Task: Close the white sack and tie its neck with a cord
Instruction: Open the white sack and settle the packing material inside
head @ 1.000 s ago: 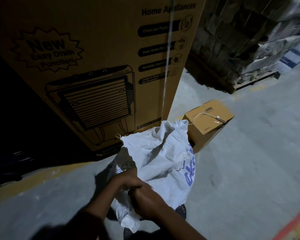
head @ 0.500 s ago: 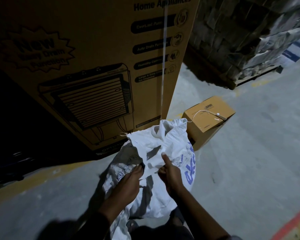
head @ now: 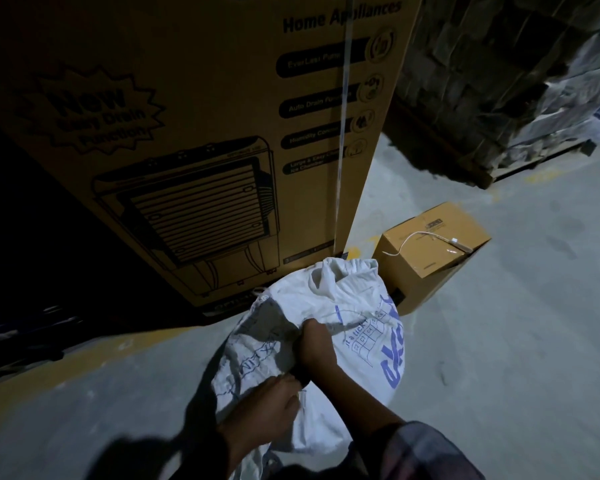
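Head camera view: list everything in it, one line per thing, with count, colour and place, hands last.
sack: one, white with blue print, on the floor at centre.
big carton: one, brown with black print, standing behind the sack.
small box: one, brown, on the floor right of the sack.
cord: one, white, lying on the small box.
stacked goods: one wrapped stack, dark, far right.
floor: grey, yellow line at left.
left hand: gripping sack cloth, low.
right hand: gripping sack cloth, above the left.

White sack (head: 357, 327) with blue print, crumpled, top bunched, standing on concrete floor (head: 499, 341)
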